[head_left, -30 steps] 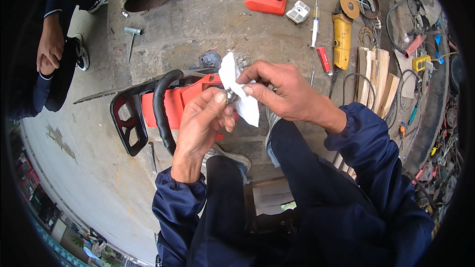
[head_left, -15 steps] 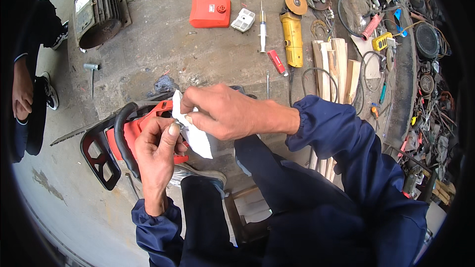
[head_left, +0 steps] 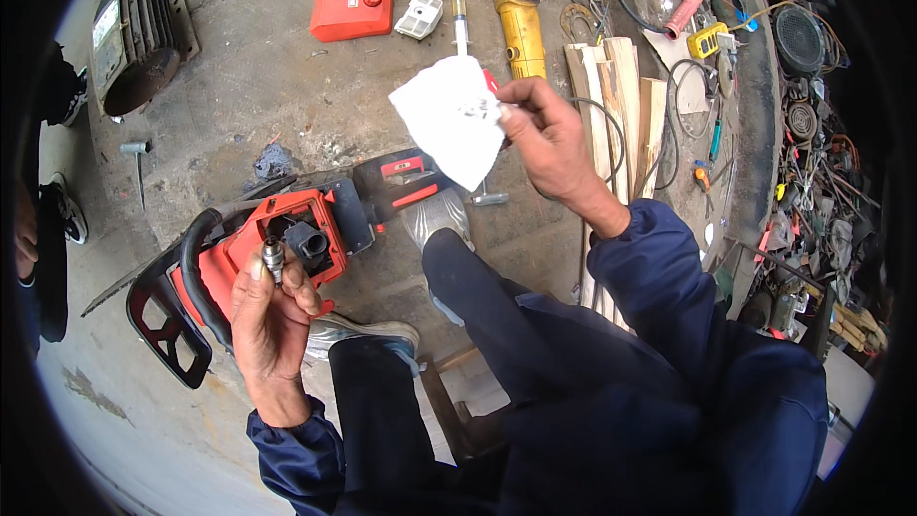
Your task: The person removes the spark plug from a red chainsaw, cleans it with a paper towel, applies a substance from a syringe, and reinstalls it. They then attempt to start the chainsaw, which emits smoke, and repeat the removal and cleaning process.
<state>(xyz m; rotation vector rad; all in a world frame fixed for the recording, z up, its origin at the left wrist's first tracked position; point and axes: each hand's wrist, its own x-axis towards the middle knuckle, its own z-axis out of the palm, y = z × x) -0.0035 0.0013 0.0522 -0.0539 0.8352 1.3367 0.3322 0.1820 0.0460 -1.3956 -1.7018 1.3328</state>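
Fisheye head cam's looking down from the wearer's POV, sitting pretty close to L hand (head_left: 270, 325) & R hand (head_left: 564, 148), catching legs (head_left: 525, 334) at btm, floor (head_left: 239, 57) beyond, edges bending nr rim.

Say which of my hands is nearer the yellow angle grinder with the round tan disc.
Right. Your right hand is just below the grinder in the picture; your left hand is much farther off, to its lower left.

Metal part (head_left: 274, 258) and white cloth (head_left: 439, 124), held apart

The left hand (head_left: 267, 325) pinches the metal part over an open red chainsaw (head_left: 222, 272) — the right hand (head_left: 556, 148) grips the white cloth by one edge. Beyond lie a red cover (head_left: 332, 17), a syringe (head_left: 460, 31) and a yellow angle grinder (head_left: 522, 36).
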